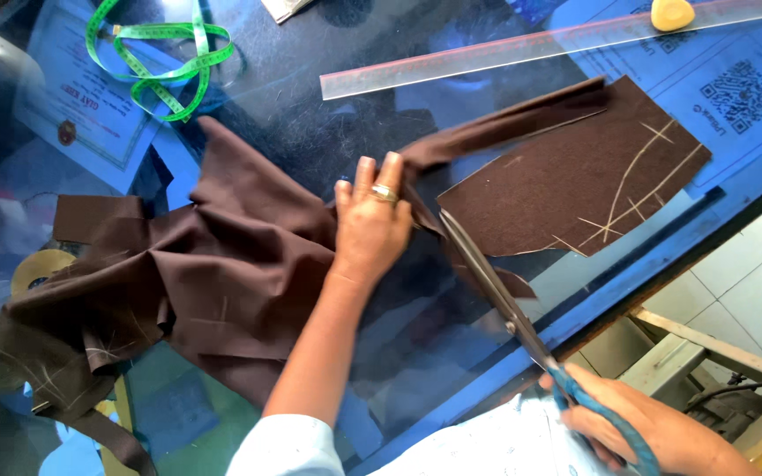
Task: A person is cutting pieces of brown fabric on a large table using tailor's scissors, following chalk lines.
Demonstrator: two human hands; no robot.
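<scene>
The left hand (370,225) lies flat on the brown cloth (240,264), while the right hand (654,432) grips scissors (496,291) whose blades point away from the worktop's near edge.

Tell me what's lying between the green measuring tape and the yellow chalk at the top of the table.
In the head view, a clear plastic ruler lies between the green tape and chalk, on bare glass tabletop.

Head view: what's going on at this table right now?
A person is cutting brown fabric on a glass table. The left hand presses the cloth flat, while the right hand works blue-handled scissors, blades beside a chalk-marked piece. A green tape measure, clear ruler and yellow chalk lie beyond.
</scene>
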